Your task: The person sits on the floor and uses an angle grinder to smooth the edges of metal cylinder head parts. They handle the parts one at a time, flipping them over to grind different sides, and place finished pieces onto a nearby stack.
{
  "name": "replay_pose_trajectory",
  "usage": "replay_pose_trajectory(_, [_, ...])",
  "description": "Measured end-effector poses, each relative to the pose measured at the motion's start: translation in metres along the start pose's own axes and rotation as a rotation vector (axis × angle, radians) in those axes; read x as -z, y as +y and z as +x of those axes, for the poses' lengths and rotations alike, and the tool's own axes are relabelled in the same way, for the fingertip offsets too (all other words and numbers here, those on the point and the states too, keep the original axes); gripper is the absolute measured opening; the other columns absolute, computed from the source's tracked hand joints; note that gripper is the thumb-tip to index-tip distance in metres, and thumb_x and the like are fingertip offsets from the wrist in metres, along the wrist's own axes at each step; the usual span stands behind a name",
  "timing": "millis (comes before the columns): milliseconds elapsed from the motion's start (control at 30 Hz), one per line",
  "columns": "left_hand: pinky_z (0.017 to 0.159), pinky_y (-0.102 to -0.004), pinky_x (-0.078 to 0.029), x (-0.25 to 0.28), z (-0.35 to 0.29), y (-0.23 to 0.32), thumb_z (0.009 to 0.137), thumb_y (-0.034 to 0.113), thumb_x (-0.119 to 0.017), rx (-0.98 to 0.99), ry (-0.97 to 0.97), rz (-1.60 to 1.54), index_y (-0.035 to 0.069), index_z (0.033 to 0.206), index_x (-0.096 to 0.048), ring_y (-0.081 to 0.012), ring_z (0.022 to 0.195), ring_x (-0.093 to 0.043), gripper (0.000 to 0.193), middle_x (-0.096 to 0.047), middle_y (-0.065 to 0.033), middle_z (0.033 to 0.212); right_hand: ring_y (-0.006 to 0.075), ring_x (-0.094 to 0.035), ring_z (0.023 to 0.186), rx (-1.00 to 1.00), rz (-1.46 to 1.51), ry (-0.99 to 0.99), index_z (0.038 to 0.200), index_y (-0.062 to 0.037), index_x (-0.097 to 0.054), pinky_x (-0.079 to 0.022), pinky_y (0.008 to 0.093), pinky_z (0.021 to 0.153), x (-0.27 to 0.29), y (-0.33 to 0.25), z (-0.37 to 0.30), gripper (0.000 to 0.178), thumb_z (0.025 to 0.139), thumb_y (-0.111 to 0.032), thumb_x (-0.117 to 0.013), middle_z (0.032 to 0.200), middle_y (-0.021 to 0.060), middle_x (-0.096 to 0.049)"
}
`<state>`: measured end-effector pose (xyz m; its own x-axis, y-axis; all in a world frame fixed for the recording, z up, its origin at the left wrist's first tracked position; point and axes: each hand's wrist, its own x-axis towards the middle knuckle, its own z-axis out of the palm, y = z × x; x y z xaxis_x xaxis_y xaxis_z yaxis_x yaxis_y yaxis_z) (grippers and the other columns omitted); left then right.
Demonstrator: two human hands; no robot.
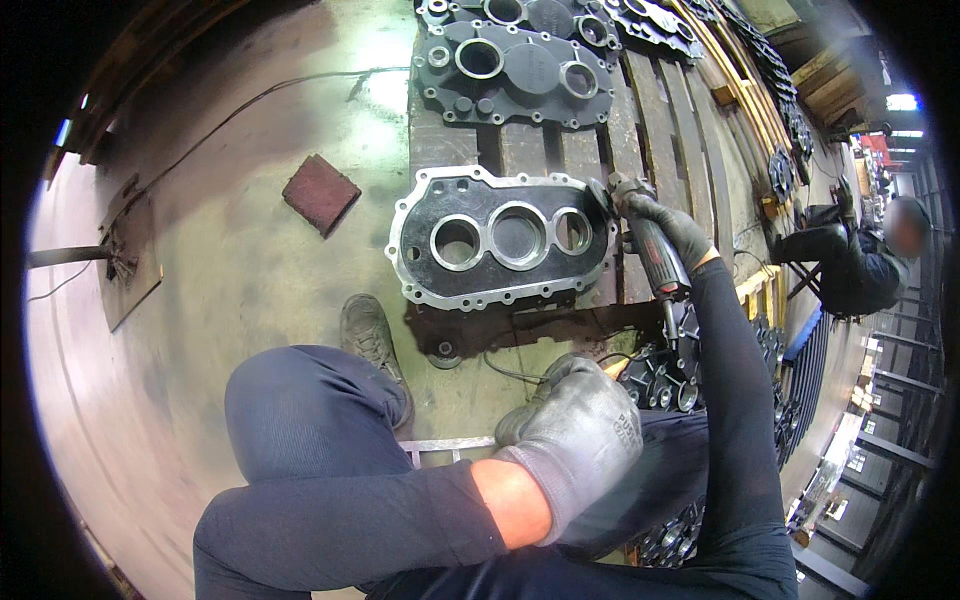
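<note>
No packages, labels, signs or screens show anywhere on this workshop floor, only bare metal and timber.

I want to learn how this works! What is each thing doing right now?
Black cover plate: flat on pallet, rim bare metal.
Grinder: held, its head at plate's right edge.
Right hand: gloved, gripping grinder.
Left hand: gloved, resting on knee.
Red pad: lying on floor.
</note>
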<state>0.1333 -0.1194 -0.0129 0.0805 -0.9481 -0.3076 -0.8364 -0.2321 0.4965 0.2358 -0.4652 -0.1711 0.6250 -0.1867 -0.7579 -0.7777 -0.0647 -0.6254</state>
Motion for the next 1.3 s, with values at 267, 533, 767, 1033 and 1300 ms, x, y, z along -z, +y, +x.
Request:
replay_pose_trajectory(267, [0.072, -0.0417, -0.055, -0.009, -0.003, 0.001, 0.095, 0.020, -0.069, 0.042, 0.054, 0.041, 0.008, 0.108, -0.081, -0.0228, 0.088, -0.076, 0.021, -0.075, -0.0040, 0.095, 0.0269, -0.077, 0.075, 0.042, -0.184, -0.027, 0.129, 0.0075, -0.070, -0.067, 0.0397, 0.072, -0.013, -0.025, 0.011, 0.069, 0.095, -0.051, -0.086, 0.097, 0.0167, -0.078])
replay_pose_trajectory(533, [0.072, -0.0430, -0.052, -0.018, -0.011, 0.001, 0.096, 0.021, -0.068, 0.046, 0.144, 0.046, 0.010, 0.107, -0.082, -0.0230, 0.086, -0.075, 0.021, -0.075, -0.0029, 0.093, 0.0246, -0.077, 0.073, 0.047, -0.237, -0.053, 0.130, 0.0048, -0.072, -0.066, 0.0383, 0.066, -0.042, -0.044, 0.019, 0.066, 0.095, -0.050, -0.086, 0.095, 0.0162, -0.078])
replay_pose_trajectory(767, [0.071, -0.0435, -0.050, -0.071, 0.014, 0.006, 0.096, 0.020, -0.067, 0.091, 0.170, 0.135, 0.014, 0.105, -0.084, -0.0222, 0.085, -0.075, 0.020, -0.076, -0.0003, 0.093, 0.0277, -0.077, 0.069, 0.045, -0.283, -0.111, 0.128, 0.0090, -0.069, -0.068, 0.0404, 0.066, -0.085, -0.070, 0.017, 0.066, 0.097, -0.046, -0.086, 0.095, 0.0184, -0.078])
replay_pose_trajectory(1033, [0.073, -0.0451, -0.053, -0.018, -0.020, 0.002, 0.096, 0.021, -0.071, 0.054, 0.107, 0.020, 0.015, 0.104, -0.087, -0.0223, 0.085, -0.078, 0.019, -0.081, -0.0011, 0.094, 0.0298, -0.077, 0.067, 0.013, -0.238, -0.152, 0.120, 0.0107, -0.069, -0.067, 0.0451, 0.061, -0.116, -0.072, 0.018, 0.063, 0.094, -0.044, -0.088, 0.087, 0.0199, -0.076])
replay_pose_trajectory(1300, [0.071, -0.0446, -0.058, 0.005, -0.045, -0.007, 0.095, 0.018, -0.073, -0.019, 0.087, 0.002, 0.013, 0.108, -0.088, -0.0245, 0.085, -0.080, 0.020, -0.083, -0.0031, 0.095, 0.0288, -0.078, 0.068, 0.073, -0.291, -0.161, 0.125, 0.0107, -0.069, -0.067, 0.0423, 0.062, -0.144, -0.076, 0.001, 0.068, 0.094, -0.047, -0.087, 0.092, 0.0201, -0.077])
